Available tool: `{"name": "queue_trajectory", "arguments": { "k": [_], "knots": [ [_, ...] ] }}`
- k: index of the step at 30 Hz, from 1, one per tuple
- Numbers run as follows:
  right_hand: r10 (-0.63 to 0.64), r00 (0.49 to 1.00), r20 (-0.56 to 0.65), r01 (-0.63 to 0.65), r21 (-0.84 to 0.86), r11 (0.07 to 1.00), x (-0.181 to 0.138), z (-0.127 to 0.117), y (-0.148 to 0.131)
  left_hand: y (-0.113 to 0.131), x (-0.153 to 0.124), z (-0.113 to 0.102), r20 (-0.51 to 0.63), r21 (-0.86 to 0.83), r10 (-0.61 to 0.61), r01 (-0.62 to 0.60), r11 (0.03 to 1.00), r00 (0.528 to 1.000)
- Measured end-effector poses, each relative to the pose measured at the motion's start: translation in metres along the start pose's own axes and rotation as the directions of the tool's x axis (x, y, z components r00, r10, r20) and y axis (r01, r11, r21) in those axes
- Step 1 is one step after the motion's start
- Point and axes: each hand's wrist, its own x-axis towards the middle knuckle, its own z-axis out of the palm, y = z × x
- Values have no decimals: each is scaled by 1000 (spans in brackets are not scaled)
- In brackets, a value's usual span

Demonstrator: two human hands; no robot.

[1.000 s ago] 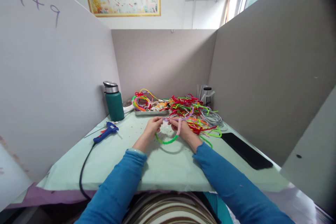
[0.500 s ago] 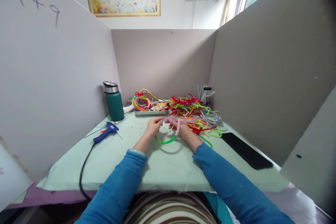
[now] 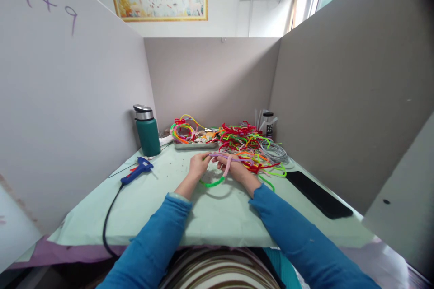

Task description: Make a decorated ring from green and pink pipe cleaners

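Observation:
Above the middle of the table, my left hand (image 3: 198, 165) pinches the upper edge of a ring (image 3: 214, 184) partly wrapped in fuzzy pipe cleaner, green along the bottom and pink up its right side. A purple pipe cleaner (image 3: 214, 156) runs from my left fingertips across to my right hand (image 3: 236, 168), whose fingers are closed on it. Its far end stretches past the right hand toward the loose pile. The pink part of the ring passes in front of my right fingers. My fingers hide the exact spot where purple and ring meet.
A heap of colourful pipe cleaners (image 3: 242, 133) lies behind my right hand, beside coiled grey wire (image 3: 276, 152). Behind stands a metal tray (image 3: 195, 146) with small pieces and finished-looking rings. A blue glue gun (image 3: 137, 171) and green bottle (image 3: 147, 137) are left, a black phone (image 3: 318, 194) right.
The ring has tilted slightly, its pink part shifting a little left. The purple pipe cleaner now lies straighter and lower between my hands. Both hands have barely moved.

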Motion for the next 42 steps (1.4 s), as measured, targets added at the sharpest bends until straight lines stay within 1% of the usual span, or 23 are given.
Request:
{"name": "queue_trajectory", "arguments": {
  "k": [3, 7, 9, 13, 17, 21, 24, 29, 31, 36, 39, 42],
  "knots": [
    [13, 1000, -9, -13, 3, 1000, 0, 1, 0, 0, -1, 0, 20, 12, -35, 34, 999, 999],
    [34, 995, -98, -34, -7, 999, 2, -1, 3, 1, -2, -1, 48, 34, -65, 64, 997, 997],
    [42, 991, -124, -43, -3, 999, 3, -2, 5, 1, -2, -1, 52, 40, -71, 69, 997, 996],
    [75, 987, -144, -65, 71, 995, 3, -2, 4, 2, -2, -2, 50, 37, -76, 74, 997, 996],
    [114, 985, -129, -90, 183, 979, 2, -1, 1, 3, -3, -2, 45, 41, -64, 62, 997, 997],
    [120, 989, -88, -97, 231, 968, 2, -2, 0, 6, -3, -2, 47, 60, -100, 97, 993, 994],
    [134, 989, -67, -119, 193, 974, 3, -3, 3, 7, -2, -2, 83, 32, -102, 100, 994, 991],
    [151, 987, -56, -149, 42, 988, 3, -5, 12, 8, -3, -2, 131, -49, -76, 83, 995, 988],
    [154, 986, -66, -152, 39, 988, 4, -6, 15, 9, -4, -2, 148, -74, -65, 77, 994, 987],
    [134, 983, -127, -117, 134, 984, 7, -9, 13, 10, -5, -1, 207, -76, -63, 80, 994, 976],
    [144, 984, -106, -122, 190, 974, 6, -8, 8, 10, -6, -1, 245, -81, -85, 107, 991, 966],
    [182, 981, -60, -162, 248, 955, 5, -7, 5, 8, -8, -2, 302, -106, -79, 116, 988, 950]
  ]
}}
